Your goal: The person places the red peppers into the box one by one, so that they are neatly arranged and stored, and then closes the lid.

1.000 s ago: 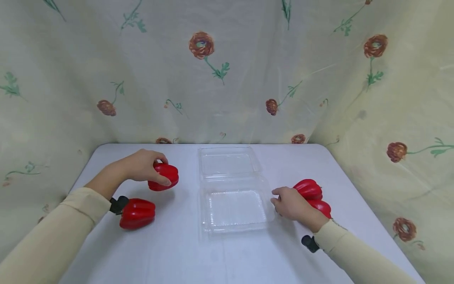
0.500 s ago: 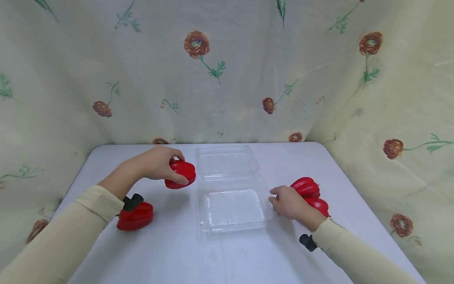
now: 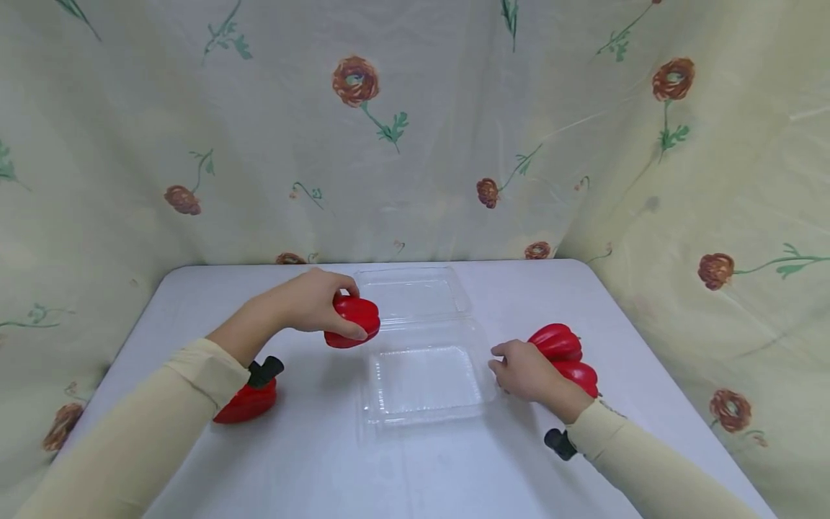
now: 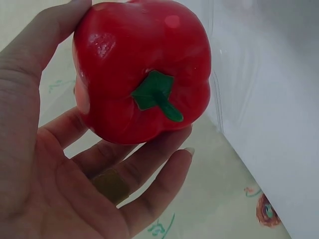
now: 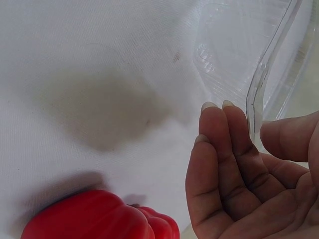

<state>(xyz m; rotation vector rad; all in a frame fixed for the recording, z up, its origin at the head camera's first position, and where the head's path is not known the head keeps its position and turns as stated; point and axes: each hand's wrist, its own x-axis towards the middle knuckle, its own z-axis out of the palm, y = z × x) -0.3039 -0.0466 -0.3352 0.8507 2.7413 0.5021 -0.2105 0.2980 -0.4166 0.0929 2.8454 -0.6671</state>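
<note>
My left hand (image 3: pixel 318 301) grips a red bell pepper (image 3: pixel 358 317) with thumb and fingers, holding it above the table near the left side of a clear plastic container (image 3: pixel 424 414). In the left wrist view the green stem (image 4: pixel 158 95) of this bell pepper faces the camera. The container lies unfolded, its lid half toward the back wall. My right hand (image 3: pixel 527 369) is at the container's right edge; in the right wrist view its thumb and fingers pinch the clear rim (image 5: pixel 255 94).
Two more red bell peppers (image 3: pixel 556 342) lie behind the right hand, partly covered by it. Another red bell pepper (image 3: pixel 249 404) is on the left of the white table (image 3: pixel 311 461), partly hidden by the left wrist. Flowered cloth (image 3: pixel 415 144) hangs around the table.
The left hand has carried its bell pepper rightward to the container's left edge. My right hand stays at the container's rim. The view has shifted slightly.
</note>
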